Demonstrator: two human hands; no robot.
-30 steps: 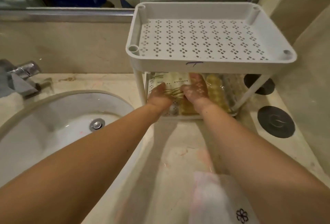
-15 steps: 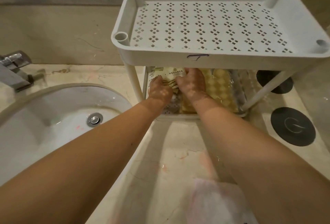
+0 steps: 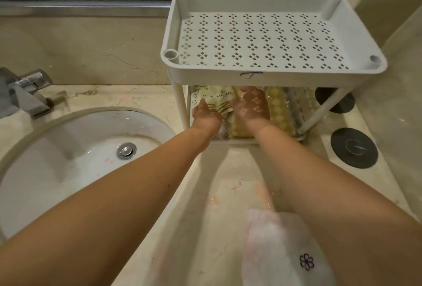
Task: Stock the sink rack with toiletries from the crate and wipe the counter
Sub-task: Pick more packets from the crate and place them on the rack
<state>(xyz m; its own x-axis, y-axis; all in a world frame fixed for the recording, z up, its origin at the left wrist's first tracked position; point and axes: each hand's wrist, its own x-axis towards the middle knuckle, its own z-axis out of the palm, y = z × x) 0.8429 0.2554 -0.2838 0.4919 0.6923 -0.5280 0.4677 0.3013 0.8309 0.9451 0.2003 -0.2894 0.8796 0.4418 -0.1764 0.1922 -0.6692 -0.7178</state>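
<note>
There, in the lower tier of the white perforated plastic rack (image 3: 274, 78), the right hand (image 3: 251, 107) lay flat on cream striped sachets (image 3: 217, 100); the left hand (image 3: 206, 117) touched them, grip unclear.

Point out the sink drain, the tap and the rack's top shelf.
sink drain (image 3: 126, 150), head view, middle of the metal plug.
tap (image 3: 29, 100), head view, top of the spout.
top shelf (image 3: 251, 41), head view, bare perforated floor.
</note>
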